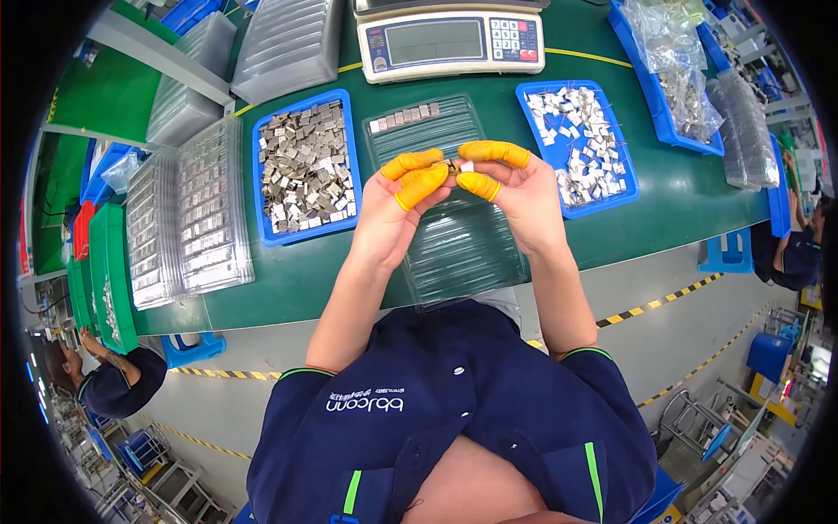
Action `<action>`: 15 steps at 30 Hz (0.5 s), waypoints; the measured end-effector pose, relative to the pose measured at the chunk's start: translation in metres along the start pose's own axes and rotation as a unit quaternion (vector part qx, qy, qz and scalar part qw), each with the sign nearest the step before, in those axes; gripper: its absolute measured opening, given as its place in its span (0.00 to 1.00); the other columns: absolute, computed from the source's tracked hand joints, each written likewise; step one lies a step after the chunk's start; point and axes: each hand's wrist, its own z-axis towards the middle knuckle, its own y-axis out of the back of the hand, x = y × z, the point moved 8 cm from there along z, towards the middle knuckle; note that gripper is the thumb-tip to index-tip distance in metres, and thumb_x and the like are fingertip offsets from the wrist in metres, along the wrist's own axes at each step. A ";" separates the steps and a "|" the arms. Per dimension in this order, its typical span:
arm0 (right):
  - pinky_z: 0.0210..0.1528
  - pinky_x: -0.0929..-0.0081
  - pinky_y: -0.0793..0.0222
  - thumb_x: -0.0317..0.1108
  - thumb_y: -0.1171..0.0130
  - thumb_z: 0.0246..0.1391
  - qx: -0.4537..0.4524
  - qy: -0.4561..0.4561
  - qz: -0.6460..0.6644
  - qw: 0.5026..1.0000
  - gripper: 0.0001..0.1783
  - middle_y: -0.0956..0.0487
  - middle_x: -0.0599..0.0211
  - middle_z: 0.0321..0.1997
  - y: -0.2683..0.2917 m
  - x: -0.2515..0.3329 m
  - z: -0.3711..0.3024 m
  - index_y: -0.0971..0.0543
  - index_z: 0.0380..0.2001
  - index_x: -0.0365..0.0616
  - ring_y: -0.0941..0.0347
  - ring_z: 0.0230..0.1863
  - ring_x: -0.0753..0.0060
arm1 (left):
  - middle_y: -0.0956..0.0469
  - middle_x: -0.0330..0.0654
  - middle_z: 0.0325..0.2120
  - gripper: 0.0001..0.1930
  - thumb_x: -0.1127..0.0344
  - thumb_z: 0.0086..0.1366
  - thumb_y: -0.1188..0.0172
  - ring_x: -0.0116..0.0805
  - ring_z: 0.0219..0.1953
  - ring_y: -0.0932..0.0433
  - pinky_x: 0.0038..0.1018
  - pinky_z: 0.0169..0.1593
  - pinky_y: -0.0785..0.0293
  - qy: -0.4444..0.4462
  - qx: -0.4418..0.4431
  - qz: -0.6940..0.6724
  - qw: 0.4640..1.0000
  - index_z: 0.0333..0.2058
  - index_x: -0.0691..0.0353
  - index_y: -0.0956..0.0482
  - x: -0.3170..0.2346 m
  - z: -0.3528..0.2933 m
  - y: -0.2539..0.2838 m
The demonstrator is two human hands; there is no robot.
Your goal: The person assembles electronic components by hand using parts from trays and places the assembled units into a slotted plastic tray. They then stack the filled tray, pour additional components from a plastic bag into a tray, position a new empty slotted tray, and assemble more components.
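Yellow finger cots cover the thumb and fingertips of my left hand [397,196] and my right hand [521,188]. They meet above a clear ribbed plastic tray [463,253]. My left hand pinches a small dark metal piece [451,168]. In my right fingertips is a small white block [466,167], held against or very close to the metal piece; I cannot tell whether they are joined. A short row of small metal-and-white pieces [406,117] lies in the tray's far end. Left of my hands, a blue bin [259,166] holds many grey metal pieces; another blue bin [630,166] on the right holds white blocks with thin wires.
A digital scale [449,48] stands at the far middle of the green table [288,297]. Stacked clear trays [209,210] with pieces lie at left. At far right, a blue bin [655,105] holds plastic bags. Another person [127,380] works at left; someone else [786,253] is at right.
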 end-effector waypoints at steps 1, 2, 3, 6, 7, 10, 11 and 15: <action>0.46 0.78 0.31 0.18 0.38 0.40 0.001 -0.002 0.000 1.000 0.17 0.23 0.63 0.38 -0.001 -0.003 0.000 0.25 0.37 0.34 0.27 0.40 0.74 | 0.24 0.47 0.36 0.14 0.75 0.55 0.42 0.34 0.37 0.23 0.23 0.42 0.25 -0.005 0.002 0.014 1.000 0.41 0.70 0.28 -0.003 -0.003 -0.001; 0.45 0.79 0.31 0.18 0.38 0.40 0.001 0.020 -0.041 0.999 0.15 0.23 0.64 0.36 -0.001 -0.003 0.001 0.25 0.36 0.34 0.27 0.38 0.74 | 0.24 0.48 0.36 0.14 0.75 0.55 0.42 0.35 0.37 0.23 0.24 0.42 0.24 -0.010 0.005 0.028 1.000 0.41 0.70 0.28 -0.006 -0.005 -0.002; 0.43 0.80 0.32 0.18 0.38 0.40 0.001 0.042 -0.082 0.996 0.14 0.23 0.64 0.34 -0.002 -0.002 0.001 0.24 0.35 0.34 0.27 0.36 0.75 | 0.24 0.48 0.36 0.14 0.75 0.55 0.42 0.35 0.37 0.23 0.24 0.42 0.24 -0.011 0.003 0.028 1.000 0.41 0.70 0.28 -0.008 -0.007 -0.003; 0.41 0.81 0.32 0.19 0.38 0.40 -0.049 0.055 -0.013 0.997 0.12 0.22 0.66 0.32 0.001 -0.003 0.000 0.23 0.32 0.35 0.28 0.35 0.77 | 0.23 0.48 0.34 0.13 0.76 0.54 0.41 0.36 0.36 0.22 0.24 0.40 0.24 -0.039 -0.014 0.038 0.998 0.40 0.71 0.27 -0.015 -0.010 -0.003; 0.43 0.81 0.33 0.21 0.38 0.42 -0.075 0.051 -0.003 0.996 0.14 0.22 0.64 0.35 0.005 -0.003 0.000 0.24 0.36 0.33 0.27 0.37 0.76 | 0.23 0.49 0.33 0.13 0.77 0.54 0.40 0.37 0.35 0.22 0.24 0.40 0.24 -0.055 -0.040 0.073 0.995 0.39 0.71 0.26 -0.017 -0.011 0.002; 0.45 0.81 0.33 0.21 0.39 0.44 -0.093 0.068 0.077 0.990 0.16 0.22 0.62 0.38 -0.004 0.000 -0.003 0.24 0.39 0.32 0.27 0.39 0.75 | 0.22 0.49 0.32 0.13 0.78 0.53 0.40 0.37 0.34 0.21 0.24 0.39 0.23 -0.084 -0.068 0.103 0.989 0.39 0.72 0.26 -0.019 -0.013 0.005; 0.46 0.81 0.33 0.21 0.40 0.45 -0.072 0.053 0.057 0.994 0.16 0.23 0.59 0.40 -0.010 -0.005 -0.003 0.25 0.41 0.31 0.27 0.41 0.75 | 0.22 0.49 0.32 0.13 0.78 0.53 0.40 0.38 0.34 0.21 0.24 0.38 0.23 -0.099 -0.067 0.099 0.988 0.38 0.72 0.26 -0.021 -0.014 0.005; 0.46 0.80 0.33 0.20 0.40 0.44 -0.096 0.085 0.082 0.988 0.15 0.22 0.59 0.39 -0.015 -0.009 -0.007 0.24 0.39 0.31 0.27 0.40 0.74 | 0.23 0.50 0.32 0.13 0.78 0.53 0.40 0.38 0.34 0.21 0.24 0.39 0.23 -0.098 -0.079 0.061 0.990 0.39 0.73 0.26 -0.020 -0.015 0.008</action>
